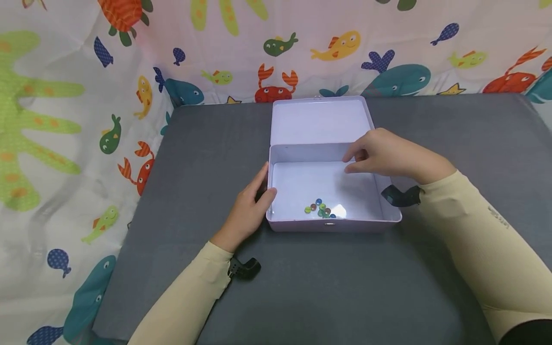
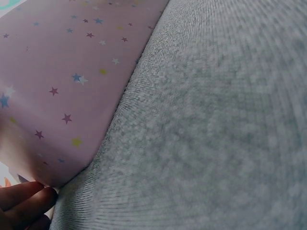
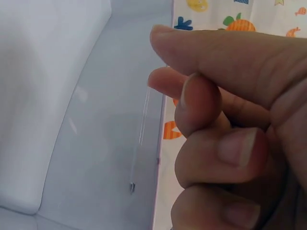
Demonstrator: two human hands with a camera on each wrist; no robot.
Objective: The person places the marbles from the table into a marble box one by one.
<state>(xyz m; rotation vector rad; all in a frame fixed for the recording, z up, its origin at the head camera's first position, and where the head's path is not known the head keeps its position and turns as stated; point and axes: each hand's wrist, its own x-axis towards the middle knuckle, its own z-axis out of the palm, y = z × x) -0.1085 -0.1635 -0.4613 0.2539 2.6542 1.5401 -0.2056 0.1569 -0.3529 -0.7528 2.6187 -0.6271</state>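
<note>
A pale lilac tin box (image 1: 297, 225) stands with its hinged lid (image 1: 319, 120) thrown back. Several small glass marbles (image 1: 322, 207), in blue, green, yellow-green and brown, lie clustered on its floor near the front wall. My left hand (image 1: 248, 206) grips the box's left side, thumb at the rim and fingers along the outside. In the left wrist view, fingertips (image 2: 33, 203) press at the corner of the star-printed side. Over the right back part of the box hovers my right hand (image 1: 381, 155), fingers loosely bent, thumb and forefinger apart with nothing visible between them.
The box sits on a dark grey cloth-covered table (image 1: 207, 158). Behind and to the left hangs a white curtain (image 1: 241, 52) printed with sea animals. In the right wrist view, a thin pale line ends in a small dark shiny speck (image 3: 132, 187).
</note>
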